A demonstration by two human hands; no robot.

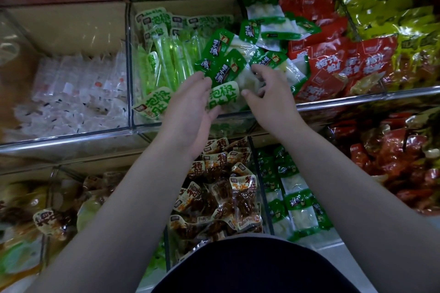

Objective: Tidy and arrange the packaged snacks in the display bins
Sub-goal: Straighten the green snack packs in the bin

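Green packs [222,66] with pale filling lie heaped at the centre of the frame. They sit in the clear bin [152,129] of the middle row, partly on top of lighter stick packs [166,62] at centre left. Both hands are in this bin.

The left hand [190,107] is spread, its straight fingers laid against the near edge of the heap. The right hand [269,93] arches over the pale packs, fingers curled and thumb low. Whether it actually grips one I cannot tell.

The step in hand looks like gathering the loose green packs between the two hands. Next, the right hand would likely need a firm hold on the heap while the left sweeps it clear of the stick packs, so the two kinds sit apart. The red packs [333,64] at centre right should stay undisturbed.
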